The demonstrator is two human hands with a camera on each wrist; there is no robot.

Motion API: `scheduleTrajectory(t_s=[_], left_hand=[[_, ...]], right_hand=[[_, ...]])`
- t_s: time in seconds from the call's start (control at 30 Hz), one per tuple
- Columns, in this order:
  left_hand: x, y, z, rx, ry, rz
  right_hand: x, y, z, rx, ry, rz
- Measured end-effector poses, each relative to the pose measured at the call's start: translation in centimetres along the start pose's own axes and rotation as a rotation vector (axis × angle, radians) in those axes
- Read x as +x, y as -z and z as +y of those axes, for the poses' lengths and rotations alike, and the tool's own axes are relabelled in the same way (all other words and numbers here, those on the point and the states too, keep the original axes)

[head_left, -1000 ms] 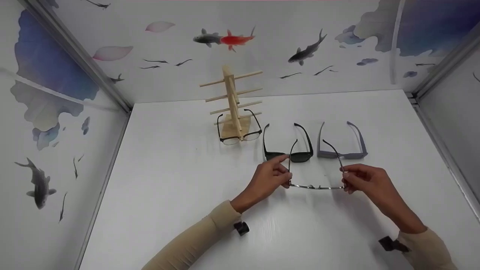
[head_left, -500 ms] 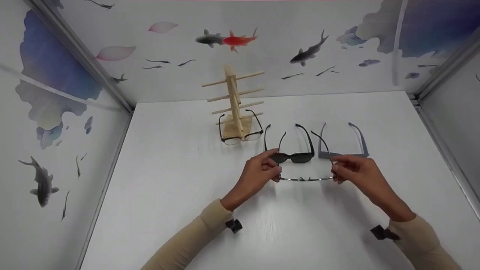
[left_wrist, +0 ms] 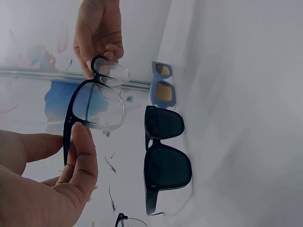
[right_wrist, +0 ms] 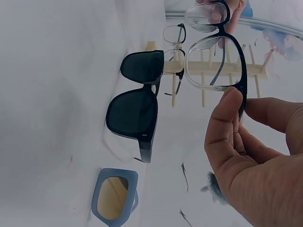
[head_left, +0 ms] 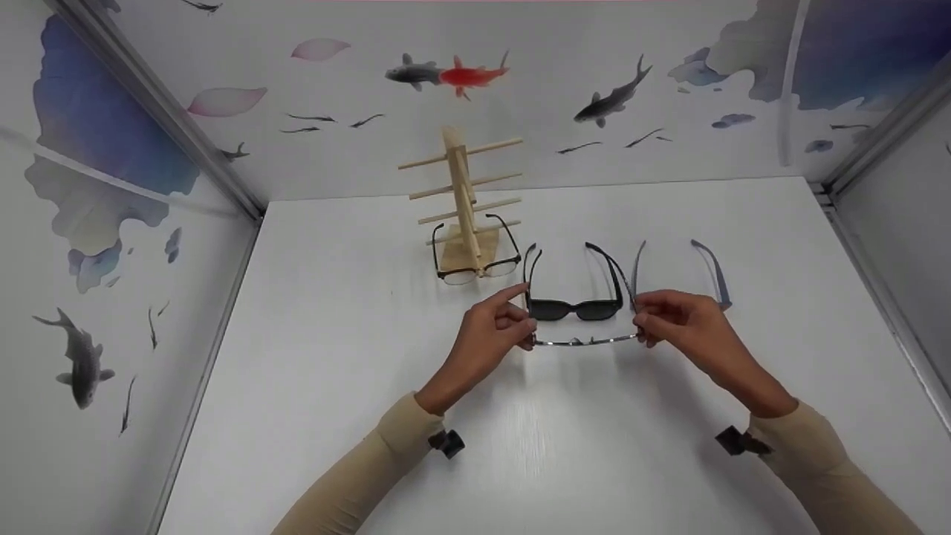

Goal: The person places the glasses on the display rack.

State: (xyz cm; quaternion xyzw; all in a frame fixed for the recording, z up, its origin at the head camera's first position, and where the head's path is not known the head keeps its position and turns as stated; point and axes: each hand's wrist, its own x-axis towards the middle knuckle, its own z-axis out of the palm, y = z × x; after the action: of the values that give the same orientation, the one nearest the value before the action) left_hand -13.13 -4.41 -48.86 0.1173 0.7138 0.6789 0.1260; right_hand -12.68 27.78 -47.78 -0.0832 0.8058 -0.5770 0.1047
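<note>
Both hands hold one pair of eyeglasses (left_wrist: 71, 106), black along the top with clear lower rims, raised above the white table. My left hand (head_left: 487, 334) pinches its left hinge end between thumb and fingers. At the opposite hinge, my right hand (head_left: 691, 331) has the same kind of pinch. The temples are unfolded and point away from me. Just beyond lie black sunglasses (head_left: 572, 310) with dark lenses, temples spread. Blue-framed sunglasses (right_wrist: 97, 198) with brownish lenses sit to their right; in the head view the right hand hides their front.
A wooden glasses rack (head_left: 462, 197) with several pegs stands at the back. Dark-topped eyeglasses (head_left: 458, 277) hang on its lowest level, left of the black sunglasses. Walls with painted fish enclose the white table (head_left: 327, 334) at the back and sides.
Both hands have carried the eyeglasses leftward and slightly away from me, from in front of the gap between the two sunglasses to in front of the black pair. The grip looks the same.
</note>
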Motion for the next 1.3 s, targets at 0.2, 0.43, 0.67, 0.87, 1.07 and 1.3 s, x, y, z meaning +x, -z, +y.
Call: scheduleTrajectory(t_s=[0.2,0.43,0.67,0.87,1.07,1.3], left_hand=[[-0.3,1.0,0.3,0.010,-0.005,0.021],[-0.7,2.3,0.6,0.003,-0.002,0.050],[-1.1,3.3,0.9,0.013,0.001,0.074],[-1.4,3.9,1.2,0.007,-0.001,0.100],[-1.5,4.5,1.4,0.006,0.010,0.123],[-1.8,5.6,1.5,0.023,0.017,0.162]], right_hand=[[0.9,-0.7,-0.6,0.015,0.025,-0.007],[2.2,-1.6,-1.3,0.031,0.058,-0.035],[3.0,-2.5,-2.2,0.044,0.073,-0.042],[3.7,-3.0,-2.6,0.035,0.071,-0.053],[4.4,-3.4,-2.9,0.042,0.069,-0.061],[5.4,-4.4,-3.6,0.076,0.059,-0.073]])
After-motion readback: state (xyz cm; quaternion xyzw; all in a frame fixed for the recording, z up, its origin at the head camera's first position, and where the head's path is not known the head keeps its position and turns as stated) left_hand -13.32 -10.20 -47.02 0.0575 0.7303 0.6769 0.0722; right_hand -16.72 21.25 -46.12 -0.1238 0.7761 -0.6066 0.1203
